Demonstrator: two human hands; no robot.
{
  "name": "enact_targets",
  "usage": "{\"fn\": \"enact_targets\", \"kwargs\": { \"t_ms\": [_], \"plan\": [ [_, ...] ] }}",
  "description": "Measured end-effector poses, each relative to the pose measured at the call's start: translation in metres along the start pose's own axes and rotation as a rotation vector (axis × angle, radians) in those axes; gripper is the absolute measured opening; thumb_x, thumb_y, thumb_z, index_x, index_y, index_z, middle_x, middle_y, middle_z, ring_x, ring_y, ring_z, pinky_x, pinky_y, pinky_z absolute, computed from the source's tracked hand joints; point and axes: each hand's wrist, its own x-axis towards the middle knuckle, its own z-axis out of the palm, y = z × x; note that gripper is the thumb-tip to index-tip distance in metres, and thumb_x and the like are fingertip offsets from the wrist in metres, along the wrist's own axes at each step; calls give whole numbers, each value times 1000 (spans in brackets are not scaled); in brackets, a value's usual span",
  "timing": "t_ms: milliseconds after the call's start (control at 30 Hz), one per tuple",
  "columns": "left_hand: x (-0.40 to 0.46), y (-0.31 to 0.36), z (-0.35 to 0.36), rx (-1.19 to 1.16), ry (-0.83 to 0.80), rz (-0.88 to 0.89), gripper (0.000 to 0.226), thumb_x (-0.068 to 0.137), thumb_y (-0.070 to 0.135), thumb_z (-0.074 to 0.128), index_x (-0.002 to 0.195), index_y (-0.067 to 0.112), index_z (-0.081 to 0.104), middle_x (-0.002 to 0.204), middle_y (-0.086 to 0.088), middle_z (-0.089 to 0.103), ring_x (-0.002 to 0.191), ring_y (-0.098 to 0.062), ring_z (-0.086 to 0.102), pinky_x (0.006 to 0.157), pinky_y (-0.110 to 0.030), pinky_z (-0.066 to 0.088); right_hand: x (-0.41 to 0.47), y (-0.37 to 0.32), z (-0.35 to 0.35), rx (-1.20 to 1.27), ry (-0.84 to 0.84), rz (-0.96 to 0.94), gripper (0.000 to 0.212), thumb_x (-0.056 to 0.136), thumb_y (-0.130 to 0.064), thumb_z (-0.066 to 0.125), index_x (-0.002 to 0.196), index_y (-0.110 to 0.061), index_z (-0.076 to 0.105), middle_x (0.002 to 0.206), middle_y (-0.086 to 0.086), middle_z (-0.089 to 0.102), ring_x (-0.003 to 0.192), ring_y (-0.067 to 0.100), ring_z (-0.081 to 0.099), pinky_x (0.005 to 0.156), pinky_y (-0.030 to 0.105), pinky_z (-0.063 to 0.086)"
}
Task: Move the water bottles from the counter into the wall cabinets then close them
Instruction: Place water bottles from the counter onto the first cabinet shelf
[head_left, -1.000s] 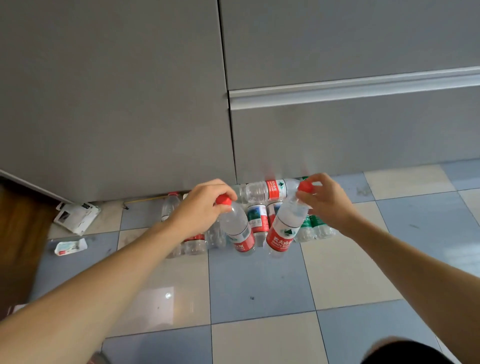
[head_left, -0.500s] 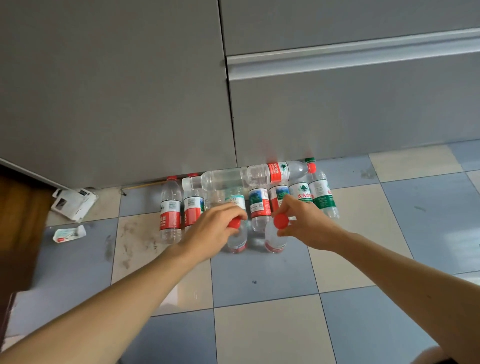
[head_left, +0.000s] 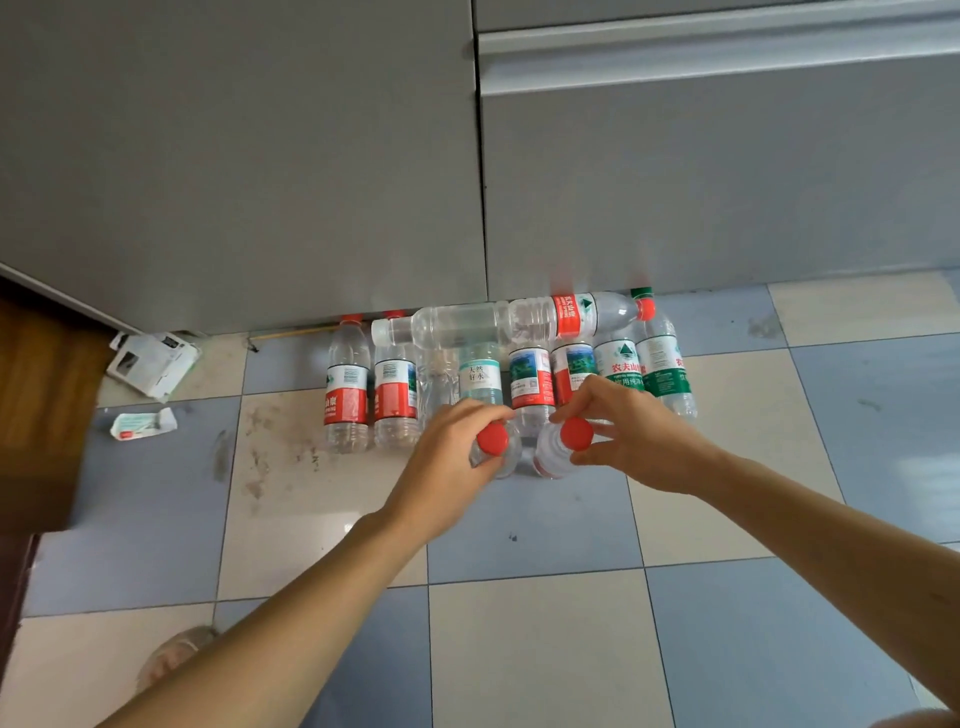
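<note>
Left hand (head_left: 457, 457) gripping the neck of one red-capped bottle (head_left: 500, 451); right hand (head_left: 631, 434) pinching another (head_left: 558, 451) just beside. Both upright on the floor (head_left: 519, 623). Beyond the hands, a bottle row (head_left: 511, 384) against the cabinet (head_left: 675, 182).

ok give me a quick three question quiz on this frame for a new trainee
1. True or false: each hand grips a red-capped clear plastic bottle near its neck.
2. What lies across the tops of the standing bottle row by the grey cabinet?
A. a clear bottle on its side
B. a cardboard box
C. a towel
3. What colour is the label on the rightmost standing bottle?

Key:
1. True: left hand holds the left red-capped bottle, right hand holds the right red-capped bottle.
2. A, the clear bottle on its side.
3. Green.
</note>
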Motion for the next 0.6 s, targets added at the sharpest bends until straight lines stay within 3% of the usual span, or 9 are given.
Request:
{"fn": "enact_targets", "kwargs": {
  "t_ms": [67,233,400,500,600],
  "plan": [
    [-4,-5,4,-57,17,-41,40,84,14,80,119,27,67,118,15,60,114,-8,54,96,-17,41,-3,8,1,44,7,29,45,77,-18,87,105,-35,56,117,-18,66,111,3,63,91,17,53],
    [1,-15,20,-226,22,-175,63,70,8,90,108,47,60,117,19,60,108,5,57,87,-6,43,-5,33,14,3,-28,73,71,74,-17,90,135,-28,54,130,-9,59,122,12,54,100,34,53],
    [6,-31,51,-463,73,-359,65,64,-9,89,114,24,64,109,-7,71,99,-19,68,84,-34,58,11,53,32,62,-35,149,85,70,-10,91,142,-27,48,131,-3,60,123,21,54,104,41,48],
    [11,-40,63,-476,86,-385,62,63,-14,86,116,10,64,107,-12,72,96,-22,68,74,-23,57,20,57,45,168,-24,126,79,71,-1,89,132,-31,51,127,-2,60,120,20,55,99,36,51],
    [12,-38,61,-460,74,-400,61,64,-7,90,115,16,65,106,-4,73,99,-19,68,69,-16,55,20,54,55,252,-28,143,76,72,-4,89,126,-42,50,123,-9,60,118,15,56,86,23,52]
  ]
}}
